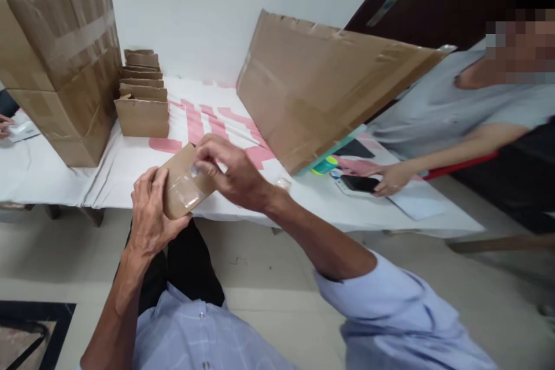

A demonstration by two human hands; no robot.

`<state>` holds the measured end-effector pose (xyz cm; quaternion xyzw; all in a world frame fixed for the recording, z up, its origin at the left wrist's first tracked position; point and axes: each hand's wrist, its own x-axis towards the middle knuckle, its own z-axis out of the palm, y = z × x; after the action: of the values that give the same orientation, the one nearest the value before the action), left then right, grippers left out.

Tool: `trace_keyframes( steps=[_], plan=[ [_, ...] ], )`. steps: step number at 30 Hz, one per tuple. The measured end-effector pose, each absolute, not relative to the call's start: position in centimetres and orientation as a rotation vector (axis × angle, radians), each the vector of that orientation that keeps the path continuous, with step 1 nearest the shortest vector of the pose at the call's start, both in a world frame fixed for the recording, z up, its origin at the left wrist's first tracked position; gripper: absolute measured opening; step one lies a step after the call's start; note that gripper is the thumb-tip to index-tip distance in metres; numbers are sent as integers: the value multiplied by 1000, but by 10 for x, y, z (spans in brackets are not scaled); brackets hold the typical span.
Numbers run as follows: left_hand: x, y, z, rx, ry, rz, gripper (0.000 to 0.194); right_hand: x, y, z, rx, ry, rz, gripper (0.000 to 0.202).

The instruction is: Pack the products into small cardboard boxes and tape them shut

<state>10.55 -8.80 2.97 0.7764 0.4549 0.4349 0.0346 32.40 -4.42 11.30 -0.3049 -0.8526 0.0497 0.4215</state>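
Note:
A small brown cardboard box (177,185) with a patch of clear tape on its face is tilted above the near edge of the cloth-covered table. My left hand (150,214) is wrapped round its left side and lower corner. Over the box's upper right part, my right hand (229,170) has thumb and fingertips pinched together on a small bit of clear plastic or tape, which looks blurred. The fingers of the right hand hide part of the box's right side.
Stacked large cartons (82,69) stand on the left, beside a row of open small boxes (142,115). A big cardboard panel (321,81) leans at centre right. Beyond it, a person's hand (392,179) touches a phone (359,184). A green tape roll (325,165) lies nearby.

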Motion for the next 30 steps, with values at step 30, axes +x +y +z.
trace_keyframes(
  steps=[30],
  plan=[
    [37,-57,13,2201,1471,1321,103,560,62,-96,-2079,-1750,373,20]
  ],
)
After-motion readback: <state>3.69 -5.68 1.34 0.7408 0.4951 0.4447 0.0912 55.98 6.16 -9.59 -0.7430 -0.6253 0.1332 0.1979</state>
